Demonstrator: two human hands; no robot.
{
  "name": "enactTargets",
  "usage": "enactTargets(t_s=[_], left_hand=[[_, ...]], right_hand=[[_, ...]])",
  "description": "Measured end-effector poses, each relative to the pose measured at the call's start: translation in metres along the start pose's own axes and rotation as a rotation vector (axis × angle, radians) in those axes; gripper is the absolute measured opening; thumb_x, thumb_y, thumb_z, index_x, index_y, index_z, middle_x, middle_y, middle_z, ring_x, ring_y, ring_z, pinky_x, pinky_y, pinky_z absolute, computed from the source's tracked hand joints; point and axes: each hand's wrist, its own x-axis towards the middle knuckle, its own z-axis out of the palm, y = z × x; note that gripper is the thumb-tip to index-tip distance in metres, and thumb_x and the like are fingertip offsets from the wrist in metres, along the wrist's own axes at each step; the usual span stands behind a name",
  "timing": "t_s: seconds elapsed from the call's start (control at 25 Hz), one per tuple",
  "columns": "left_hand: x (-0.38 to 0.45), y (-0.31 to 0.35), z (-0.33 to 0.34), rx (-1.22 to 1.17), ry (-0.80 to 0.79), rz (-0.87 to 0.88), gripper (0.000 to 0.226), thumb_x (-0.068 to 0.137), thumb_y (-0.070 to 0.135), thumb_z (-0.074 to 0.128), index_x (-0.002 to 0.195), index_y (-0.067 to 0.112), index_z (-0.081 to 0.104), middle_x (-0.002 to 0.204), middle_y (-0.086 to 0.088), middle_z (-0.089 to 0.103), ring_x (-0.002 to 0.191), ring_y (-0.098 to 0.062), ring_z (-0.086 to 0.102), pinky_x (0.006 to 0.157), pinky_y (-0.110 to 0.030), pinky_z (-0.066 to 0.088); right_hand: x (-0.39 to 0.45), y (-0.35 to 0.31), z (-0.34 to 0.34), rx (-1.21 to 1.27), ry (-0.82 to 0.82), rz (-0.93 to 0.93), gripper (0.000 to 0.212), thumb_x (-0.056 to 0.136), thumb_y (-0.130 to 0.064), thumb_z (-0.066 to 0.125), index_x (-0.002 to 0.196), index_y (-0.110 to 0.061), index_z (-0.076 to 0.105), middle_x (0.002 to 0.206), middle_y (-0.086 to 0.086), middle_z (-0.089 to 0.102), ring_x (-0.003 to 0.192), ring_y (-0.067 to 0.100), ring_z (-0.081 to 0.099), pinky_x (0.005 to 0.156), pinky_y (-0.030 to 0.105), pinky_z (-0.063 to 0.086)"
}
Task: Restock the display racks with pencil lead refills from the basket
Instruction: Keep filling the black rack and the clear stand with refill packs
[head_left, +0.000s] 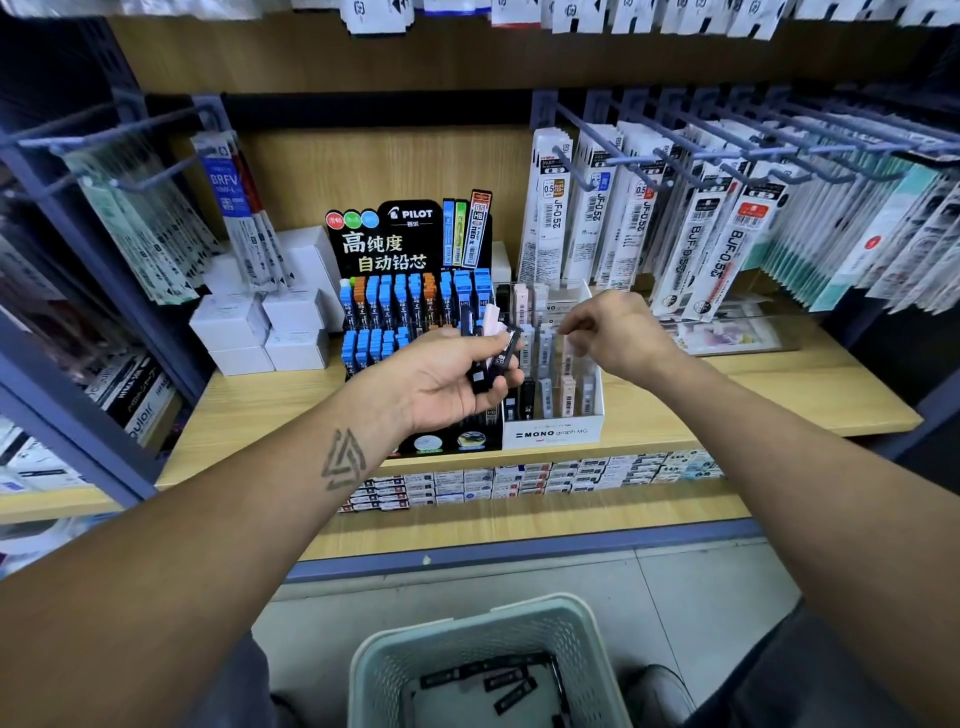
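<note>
1. Left hand (457, 374) holds a fan of lead refill cases (488, 358), just left of the MONO rack (558, 428).
2. Right hand (618, 332) above rack, fingers curled; contents: cannot tell.
3. Cases likely light, stiff, slick; pinch the long edges.
4. More in basket (519, 623), below rack.

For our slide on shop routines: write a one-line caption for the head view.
Left hand holds several lead refill cases while the right hand reaches into the white MONO rack; basket below.

Matt wood-grain shelf (270, 410), perforated plastic basket (576, 623), glossy cardboard rack (410, 244), metal hooks (675, 156).
</note>
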Motion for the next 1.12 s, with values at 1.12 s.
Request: enactTargets(t_s=[1.12], left_hand=[[-0.001, -0.008, 0.003, 0.021, -0.010, 0.056, 0.022, 0.094, -0.003, 0.060, 0.116, -0.006, 0.063, 0.096, -0.023, 0.069, 0.079, -0.030, 0.072, 0.061, -0.029, 0.061]], right_hand=[[-0.022, -0.048, -0.008, 0.929, -0.276, 0.237, 0.021, 0.085, -0.004, 0.076, 0.104, 0.004, 0.071, 0.083, 0.016, 0.073, 0.078, 0.028, 0.066, 0.078, 0.038, 0.058]])
